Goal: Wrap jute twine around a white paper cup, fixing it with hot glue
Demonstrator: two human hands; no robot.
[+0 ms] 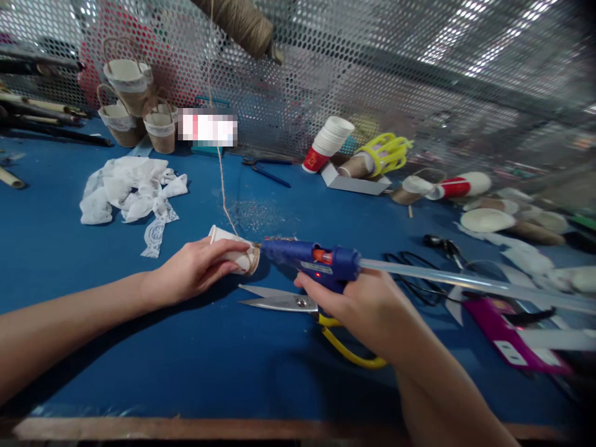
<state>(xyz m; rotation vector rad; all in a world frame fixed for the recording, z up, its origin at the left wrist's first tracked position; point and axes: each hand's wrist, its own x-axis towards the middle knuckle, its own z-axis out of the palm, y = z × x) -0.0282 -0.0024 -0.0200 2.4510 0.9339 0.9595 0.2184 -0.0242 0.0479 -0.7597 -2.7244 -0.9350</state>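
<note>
My left hand (205, 264) is closed around a white paper cup (223, 236) lying on its side, its rim toward the upper left. Brown twine (254, 259) is wound about the cup's base end, and a strand (222, 186) runs up from it. In my right hand (358, 304) is a blue hot glue gun (298, 251), its nozzle at the twine-wrapped end. A red light glows on the gun, and a long clear glue stick (433, 280) sticks out of its back. Scissors with yellow handles (279, 302) lie with blades apart below the gun, partly behind my right hand.
A spool of twine (242, 25) hangs above. Twine-covered cups with handles (161, 130) stand back left, near crumpled white lace (125, 186). Pliers (267, 171), stacked paper cups (329, 139) and a black cable (414, 273) lie around. A purple item (507, 335) sits at right.
</note>
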